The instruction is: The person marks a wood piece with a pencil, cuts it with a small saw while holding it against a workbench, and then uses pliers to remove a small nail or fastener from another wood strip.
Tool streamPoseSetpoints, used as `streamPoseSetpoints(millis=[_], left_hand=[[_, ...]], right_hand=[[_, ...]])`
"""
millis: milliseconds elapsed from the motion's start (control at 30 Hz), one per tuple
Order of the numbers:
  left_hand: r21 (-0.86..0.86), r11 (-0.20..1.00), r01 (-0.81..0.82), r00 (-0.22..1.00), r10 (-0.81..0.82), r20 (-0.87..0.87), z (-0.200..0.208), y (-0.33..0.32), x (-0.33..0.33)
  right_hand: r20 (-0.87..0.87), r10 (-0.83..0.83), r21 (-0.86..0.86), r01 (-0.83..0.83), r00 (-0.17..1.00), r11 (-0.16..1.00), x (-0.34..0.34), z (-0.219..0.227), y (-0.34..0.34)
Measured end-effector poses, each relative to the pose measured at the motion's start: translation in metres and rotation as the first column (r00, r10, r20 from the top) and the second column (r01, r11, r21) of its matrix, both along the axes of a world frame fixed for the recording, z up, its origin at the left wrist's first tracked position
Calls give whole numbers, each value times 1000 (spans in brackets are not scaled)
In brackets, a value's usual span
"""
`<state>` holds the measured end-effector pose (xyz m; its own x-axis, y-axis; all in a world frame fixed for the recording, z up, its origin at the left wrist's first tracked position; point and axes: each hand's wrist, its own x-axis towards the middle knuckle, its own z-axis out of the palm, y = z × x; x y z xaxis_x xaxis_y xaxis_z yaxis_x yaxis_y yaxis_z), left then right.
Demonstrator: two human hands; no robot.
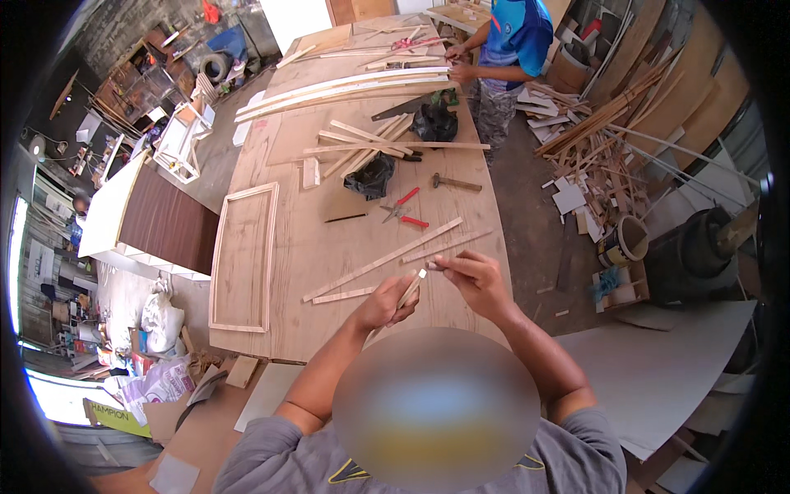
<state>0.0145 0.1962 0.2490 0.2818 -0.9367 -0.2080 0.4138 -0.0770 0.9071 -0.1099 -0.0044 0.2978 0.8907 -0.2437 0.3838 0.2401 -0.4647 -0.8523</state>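
Close to my body at the near edge of the wooden table, my left hand [389, 305] is closed around a thin wooden strip [422, 276], its pale end pointing up. Just right of that end, my right hand [477, 282] pinches something small that I cannot make out. Beyond my hands lie loose wooden strips [387, 258] at a slant. Farther up are red-handled pliers [398, 210], spread apart, and a hammer [457, 184] with a wooden handle. A dark, thin stick [346, 217] rests to the left of the pliers.
A rectangular wooden frame [271, 255] lies at the table's left. Black plastic bags [370, 176] and more strips sit mid-table. At the far right stands a person in a blue shirt [518, 37], hands on the table. Wood scraps [588, 160] and a bucket [623, 240] occupy the right floor.
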Motion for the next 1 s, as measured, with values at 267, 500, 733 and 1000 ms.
streamPoseSetpoints(millis=[267,500,733,1000], left_hand=[[7,1000,-24,997,24,76,10,-1,6],[23,996,-89,972,82,219,18,-2,22],[-589,737,-331,917,399,-17,83,0,81],[-734,309,-605,673,691,-264,122,14,111]], right_hand=[[45,-25,22,24,999,999,7,-7,-3],[65,-52,52,49,996,997,12,0,0],[-107,-130,299,157,986,941,9,-38,-6],[-381,-205,84,255,902,963,-5,-80,-21]])
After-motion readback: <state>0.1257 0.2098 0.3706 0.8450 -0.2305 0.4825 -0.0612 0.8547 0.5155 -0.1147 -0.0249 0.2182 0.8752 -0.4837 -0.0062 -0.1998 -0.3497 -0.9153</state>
